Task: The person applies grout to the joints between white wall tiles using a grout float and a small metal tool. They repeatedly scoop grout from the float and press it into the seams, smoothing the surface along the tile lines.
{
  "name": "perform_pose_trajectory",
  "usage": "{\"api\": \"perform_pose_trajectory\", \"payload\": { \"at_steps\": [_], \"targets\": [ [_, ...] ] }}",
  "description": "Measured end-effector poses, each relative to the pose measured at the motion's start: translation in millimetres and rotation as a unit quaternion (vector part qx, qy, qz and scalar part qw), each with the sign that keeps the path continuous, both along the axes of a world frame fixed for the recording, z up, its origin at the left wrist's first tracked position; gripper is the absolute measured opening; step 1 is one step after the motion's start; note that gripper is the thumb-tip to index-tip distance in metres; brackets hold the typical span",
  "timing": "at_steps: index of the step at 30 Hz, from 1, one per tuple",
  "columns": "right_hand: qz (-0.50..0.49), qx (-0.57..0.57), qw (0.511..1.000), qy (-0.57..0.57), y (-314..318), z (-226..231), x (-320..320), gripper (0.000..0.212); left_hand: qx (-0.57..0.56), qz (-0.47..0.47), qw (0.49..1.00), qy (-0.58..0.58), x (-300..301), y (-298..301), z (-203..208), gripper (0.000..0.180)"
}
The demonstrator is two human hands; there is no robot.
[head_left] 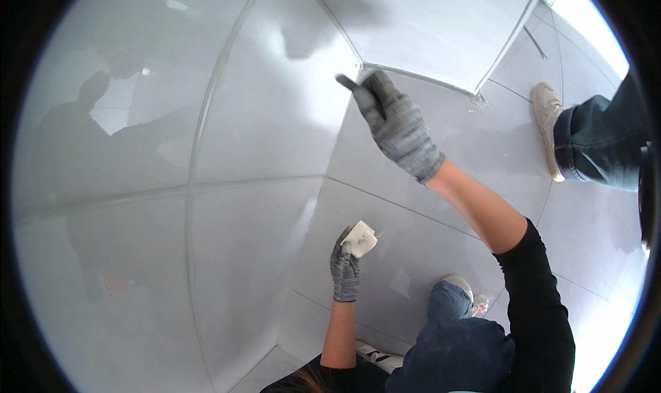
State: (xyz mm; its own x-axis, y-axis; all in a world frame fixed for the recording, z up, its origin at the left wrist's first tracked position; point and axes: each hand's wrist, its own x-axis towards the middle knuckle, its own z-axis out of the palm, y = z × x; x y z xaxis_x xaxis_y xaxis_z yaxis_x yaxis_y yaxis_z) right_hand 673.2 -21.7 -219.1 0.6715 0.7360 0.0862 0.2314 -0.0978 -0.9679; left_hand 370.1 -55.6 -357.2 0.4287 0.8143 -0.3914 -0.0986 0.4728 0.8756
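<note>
My left hand [345, 272], in a grey knit glove, is closed around a cream-white squarish pad [361, 239] with greyish smudges, low beside the tiled wall [255, 235]. Whether the pad is a sponge or a folded wad I cannot tell. My right hand [401, 126] wears a matching glove with darker fingertips and reaches up to the corner where two walls meet the floor. It is slightly blurred; one dark-tipped finger sticks out to the left, apart from the others, which are bent. Nothing shows in it.
Large glossy grey tiles cover the floor [413, 228]; a second tiled wall face [434, 28] ends in an outer edge. Clear plastic scraps [480, 101] lie at its foot. Another person's leg [599, 142] and beige shoe [547, 128] stand at right. A thin strip [536, 43] lies behind.
</note>
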Motion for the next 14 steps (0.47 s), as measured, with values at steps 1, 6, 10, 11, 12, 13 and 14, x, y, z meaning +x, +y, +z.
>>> {"api": "perform_pose_trajectory", "payload": {
  "at_steps": [1,6,10,11,12,13,14],
  "targets": [
    [-0.013,0.046,0.998,-0.032,17.5,5.9,4.7,0.02,-0.007,0.01,1.0,0.0,-7.3,2.3,-15.8,0.046],
    [-0.043,0.206,0.974,-0.085,77.1,30.0,2.1,0.02,-0.038,0.054,0.998,-0.003,-31.9,8.2,-61.4,0.044],
    [0.094,0.199,0.974,-0.055,80.2,30.3,7.6,0.023,-0.096,0.059,0.993,-0.018,-38.0,11.3,-64.5,0.046],
    [0.137,0.219,0.964,-0.071,82.0,28.4,9.4,0.025,-0.103,0.06,0.993,-0.012,-38.7,12.9,-64.6,0.047],
    [0.096,0.226,0.958,-0.145,91.7,25.7,9.3,0.029,-0.104,0.059,0.993,-0.009,-39.1,14.2,-65.1,0.048],
    [0.088,0.252,0.951,-0.156,98.2,22.1,10.3,0.026,-0.101,0.06,0.993,-0.003,-39.5,15.5,-65.9,0.049],
    [0.083,0.253,0.95,-0.164,102.6,17.7,9.8,0.022,-0.1,0.062,0.993,0.0,-39.5,15.2,-68.8,0.05]
  ]
}}
